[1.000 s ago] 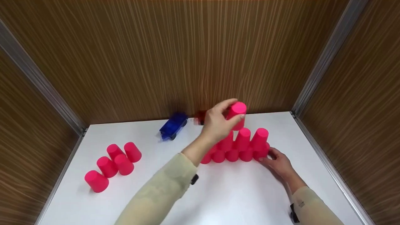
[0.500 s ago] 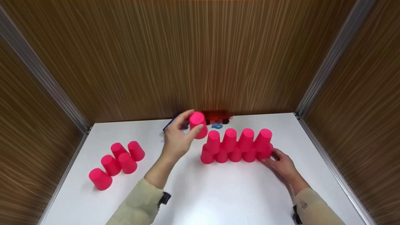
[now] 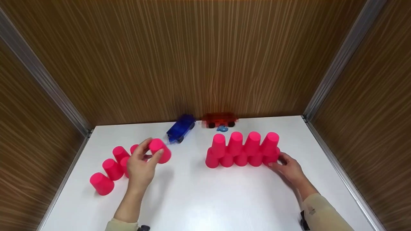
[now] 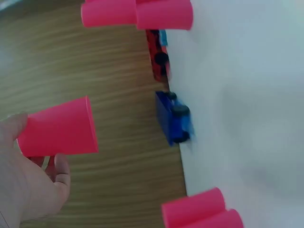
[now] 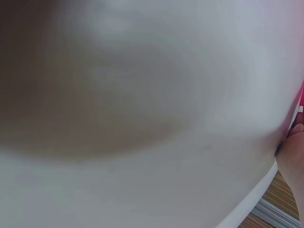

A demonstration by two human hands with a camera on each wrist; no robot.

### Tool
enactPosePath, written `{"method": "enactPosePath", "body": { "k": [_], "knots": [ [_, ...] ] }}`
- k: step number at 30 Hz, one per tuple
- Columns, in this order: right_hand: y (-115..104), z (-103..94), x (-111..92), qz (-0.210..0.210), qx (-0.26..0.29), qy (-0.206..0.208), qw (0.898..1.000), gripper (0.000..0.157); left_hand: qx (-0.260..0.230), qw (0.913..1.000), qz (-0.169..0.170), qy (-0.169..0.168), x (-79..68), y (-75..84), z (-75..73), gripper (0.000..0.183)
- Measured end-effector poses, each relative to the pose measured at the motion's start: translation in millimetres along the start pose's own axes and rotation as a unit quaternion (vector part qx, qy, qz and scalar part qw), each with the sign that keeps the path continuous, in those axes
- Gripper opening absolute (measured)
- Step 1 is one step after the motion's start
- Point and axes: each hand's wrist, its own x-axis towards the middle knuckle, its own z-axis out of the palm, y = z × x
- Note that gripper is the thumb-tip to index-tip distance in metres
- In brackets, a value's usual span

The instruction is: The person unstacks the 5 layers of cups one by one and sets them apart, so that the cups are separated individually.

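Observation:
My left hand (image 3: 141,168) pinches an upside-down pink cup (image 3: 161,151) between thumb and fingers, held above the table at left of centre. The left wrist view shows the same pink cup (image 4: 64,128) in my fingers. To the right stand two tiers of upside-down pink cups (image 3: 236,144), the upper row resting across the lower one. My right hand (image 3: 290,170) holds the lower row's right end cup (image 3: 271,159), thumb in front and fingers behind. In the right wrist view only the edge of that hand (image 5: 292,154) shows.
Several more upside-down pink cups (image 3: 112,169) stand at the left, partly behind my left hand. Along the back wall are a blue toy car (image 3: 180,128), a red toy car (image 3: 220,119) and a small blue object (image 3: 222,128). Wood-grain panels enclose the white table (image 3: 218,199).
My left hand has carried its cup from above the stacked rows leftward and down, near the loose cups. My right hand stays at the end cup.

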Motion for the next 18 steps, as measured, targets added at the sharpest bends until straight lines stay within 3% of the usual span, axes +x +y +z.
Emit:
{"method": "enactPosePath", "body": {
  "k": [10,18],
  "knots": [
    [0.3,0.9,0.2,0.008,-0.006,-0.001,1.0,0.087,0.028,0.9953,-0.08,0.046,-16.1,-37.5,-46.2,0.067],
    [0.6,-1.0,0.2,0.009,-0.004,0.0,1.0,0.089,0.057,0.9866,-0.126,0.087,-25.3,-61.7,-67.8,0.071]
  ]
}}
